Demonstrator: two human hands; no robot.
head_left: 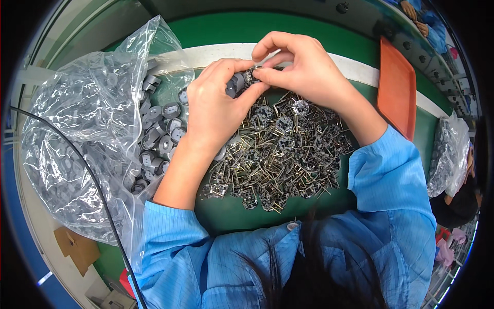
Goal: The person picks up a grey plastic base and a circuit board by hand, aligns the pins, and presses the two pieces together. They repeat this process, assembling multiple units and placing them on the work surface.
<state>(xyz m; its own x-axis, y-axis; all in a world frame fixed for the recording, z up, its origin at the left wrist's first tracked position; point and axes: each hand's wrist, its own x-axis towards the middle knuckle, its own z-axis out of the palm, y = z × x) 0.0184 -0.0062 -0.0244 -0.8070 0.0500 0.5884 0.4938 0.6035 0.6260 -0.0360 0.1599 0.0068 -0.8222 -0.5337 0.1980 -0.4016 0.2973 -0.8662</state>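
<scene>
My left hand (216,98) and my right hand (298,64) meet above the far part of the bench. Between their fingertips is a small round circuit board (251,75), pinched from both sides and partly covered. Grey plastic housings (235,85) show under my left fingers; whether one is held against the board I cannot tell. Below my hands spreads a heap of circuit boards (272,159) with long metal pins. Left of my left forearm, loose grey round housings (172,110) spill from a clear plastic bag (82,118).
An orange tray (397,87) lies at the right, beyond my right forearm. A black cable (77,149) crosses the bag at the left. Another clear bag (447,149) sits at the far right. At the upper right are a co-worker's hands (416,18).
</scene>
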